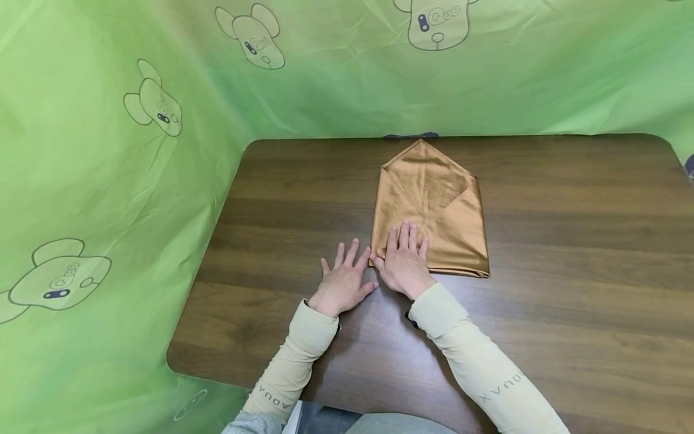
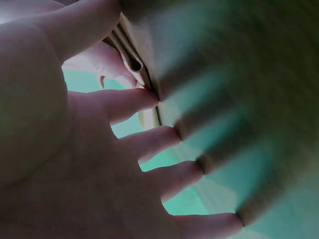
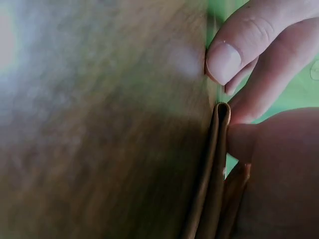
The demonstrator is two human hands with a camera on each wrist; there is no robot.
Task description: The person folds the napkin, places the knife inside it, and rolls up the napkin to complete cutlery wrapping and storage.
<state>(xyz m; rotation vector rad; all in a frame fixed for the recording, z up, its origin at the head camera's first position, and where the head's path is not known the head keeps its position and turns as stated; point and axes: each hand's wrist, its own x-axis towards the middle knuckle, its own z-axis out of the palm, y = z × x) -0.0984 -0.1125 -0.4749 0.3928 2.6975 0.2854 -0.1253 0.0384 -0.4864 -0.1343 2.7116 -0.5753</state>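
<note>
A shiny copper-coloured cloth [image 1: 455, 235] lies folded on the table in an envelope shape, its point toward the far edge. My right hand [image 1: 405, 265] rests with spread fingers on its near left part, thumb at the corner. Beside that corner, my left hand [image 1: 343, 286] has its fingertips on the tabletop, fingers spread and index finger at the cloth's edge. Layered folds of the cloth [image 3: 214, 159] show edge-on in the right wrist view, under the right thumb. The left wrist view has the left palm [image 2: 99, 164] in shadow and a bit of the folded edge [image 2: 130, 62].
The brown wood-grain table [image 1: 585, 271] has rounded corners. Green fabric [image 1: 336, 90] printed with cartoon animal heads hangs behind it and along its left side. The person's body is at the near edge.
</note>
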